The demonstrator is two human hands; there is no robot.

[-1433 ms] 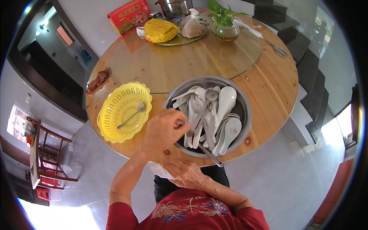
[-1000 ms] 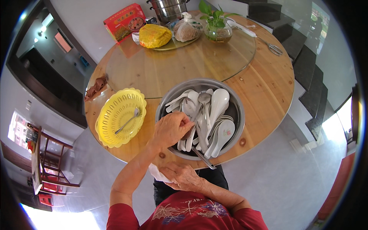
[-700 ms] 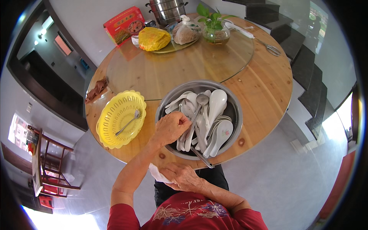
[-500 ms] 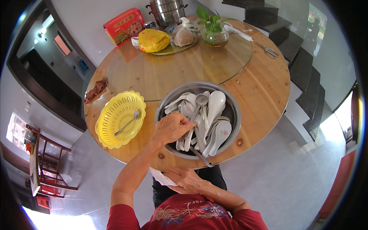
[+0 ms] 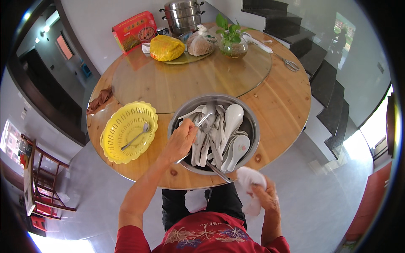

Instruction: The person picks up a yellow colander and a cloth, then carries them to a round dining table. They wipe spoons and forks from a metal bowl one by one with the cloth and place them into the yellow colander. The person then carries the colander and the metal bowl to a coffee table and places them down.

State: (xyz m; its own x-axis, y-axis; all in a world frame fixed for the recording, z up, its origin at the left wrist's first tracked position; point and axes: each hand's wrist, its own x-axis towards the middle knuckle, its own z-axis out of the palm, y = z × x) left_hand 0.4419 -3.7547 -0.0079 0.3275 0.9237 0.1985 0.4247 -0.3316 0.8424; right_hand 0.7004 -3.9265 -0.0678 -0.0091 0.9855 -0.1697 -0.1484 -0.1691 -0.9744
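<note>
Head view: the left hand [image 5: 182, 140] grips a metal spoon [image 5: 203, 118] over the steel basin [image 5: 255, 141]; the right hand [image 5: 267, 196] clutches a white cloth [image 5: 251, 178]. Printed lettering marks the red box [image 5: 135, 31]; the red shirt's [image 5: 206, 241] seems partly creased away.

The basin [image 5: 250, 118] at centre is dull metal; its white spoons [image 5: 241, 146] look like smooth, glossy ceramic. The basket [image 5: 113, 134] at centre left is slightly shiny plastic, the cloth [image 5: 252, 177] right of lower centre matt fabric. The bench [image 5: 287, 110] is smooth wood, the disc [image 5: 190, 84] glossy glass, the pot [image 5: 184, 22] at top polished metal.
</note>
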